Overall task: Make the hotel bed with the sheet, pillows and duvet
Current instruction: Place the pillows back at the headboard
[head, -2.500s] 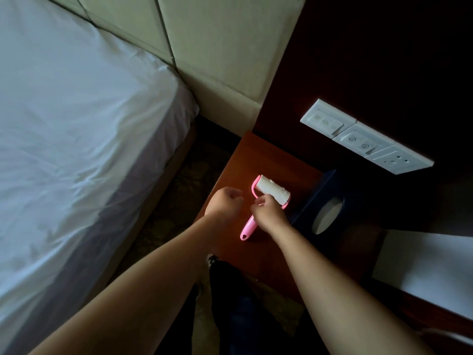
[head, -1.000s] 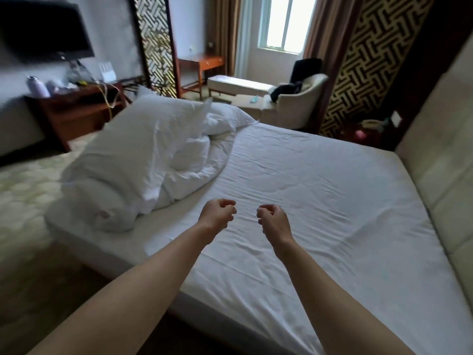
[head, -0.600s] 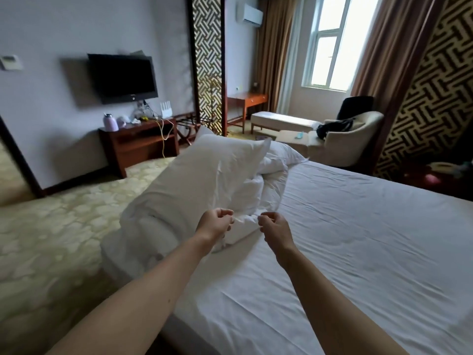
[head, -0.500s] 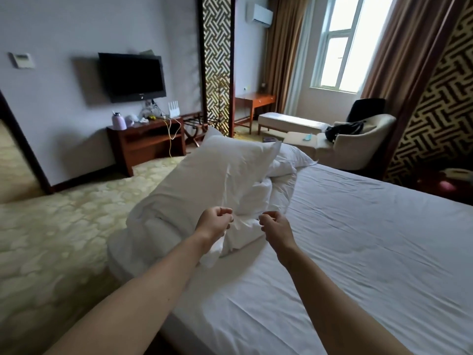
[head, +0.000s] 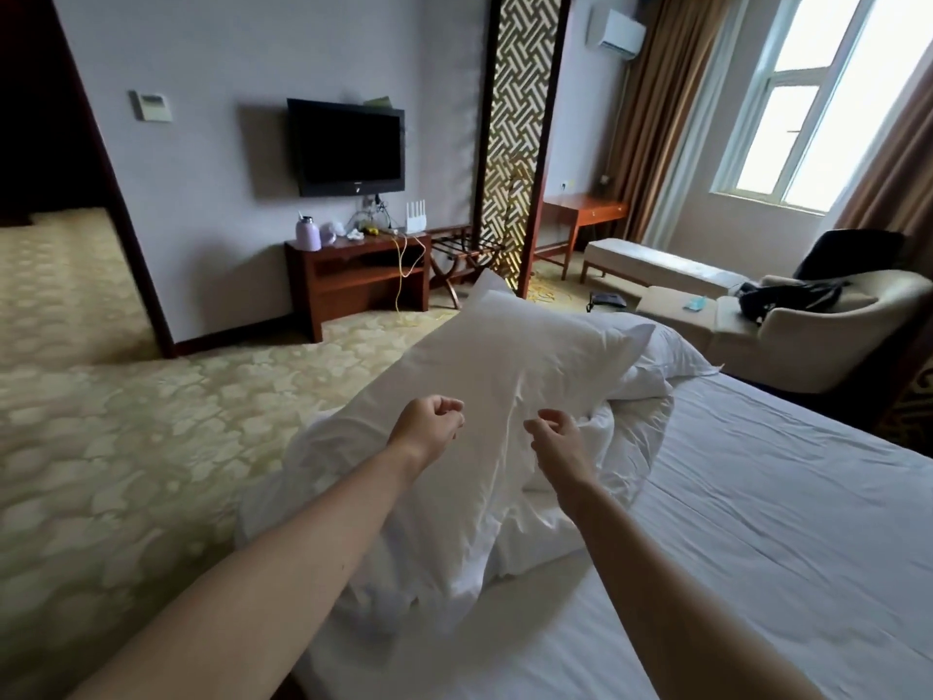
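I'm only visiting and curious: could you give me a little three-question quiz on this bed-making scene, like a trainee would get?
1. True or false: the duvet is already spread out flat.
2. Where is the big pillow? A) standing against the headboard B) resting on top of the bunched duvet C) tucked under the duvet
3. What are the left hand and right hand holding?

Key: 1) False; it lies bunched up on the sheet. 2) B. 3) Nothing; both hands are empty, with the fingers loosely curled near the pillow.
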Motion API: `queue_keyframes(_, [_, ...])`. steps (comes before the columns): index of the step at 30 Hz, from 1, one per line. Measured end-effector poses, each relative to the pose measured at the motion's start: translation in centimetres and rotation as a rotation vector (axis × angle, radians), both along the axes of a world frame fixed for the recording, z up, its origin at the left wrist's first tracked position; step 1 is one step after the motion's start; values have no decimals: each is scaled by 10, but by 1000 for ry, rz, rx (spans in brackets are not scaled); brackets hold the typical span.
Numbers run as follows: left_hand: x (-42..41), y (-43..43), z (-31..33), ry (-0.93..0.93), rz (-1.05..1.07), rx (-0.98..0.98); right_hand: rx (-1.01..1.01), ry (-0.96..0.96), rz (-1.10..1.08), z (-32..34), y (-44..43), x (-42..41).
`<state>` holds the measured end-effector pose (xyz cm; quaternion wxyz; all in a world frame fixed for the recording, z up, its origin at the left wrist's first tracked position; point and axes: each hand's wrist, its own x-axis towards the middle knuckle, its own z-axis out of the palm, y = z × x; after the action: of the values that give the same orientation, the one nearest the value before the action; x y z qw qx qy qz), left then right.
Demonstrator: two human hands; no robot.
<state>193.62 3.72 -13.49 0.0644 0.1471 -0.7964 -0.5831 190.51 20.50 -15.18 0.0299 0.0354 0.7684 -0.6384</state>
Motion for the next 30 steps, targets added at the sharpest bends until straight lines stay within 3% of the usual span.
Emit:
queue_keyframes(12, [-200,-78,-60,-82,-124,-69,84,-93,-202,-54,-54,-143])
queue_keyframes(20, [-318,-132,-96,-223,-241,-329,160,-278,-472,-96,-96,-209])
queue_keyframes(30, [-393,-159,-126,-273,-306,-612,159,-402,-595,-109,-111,-251])
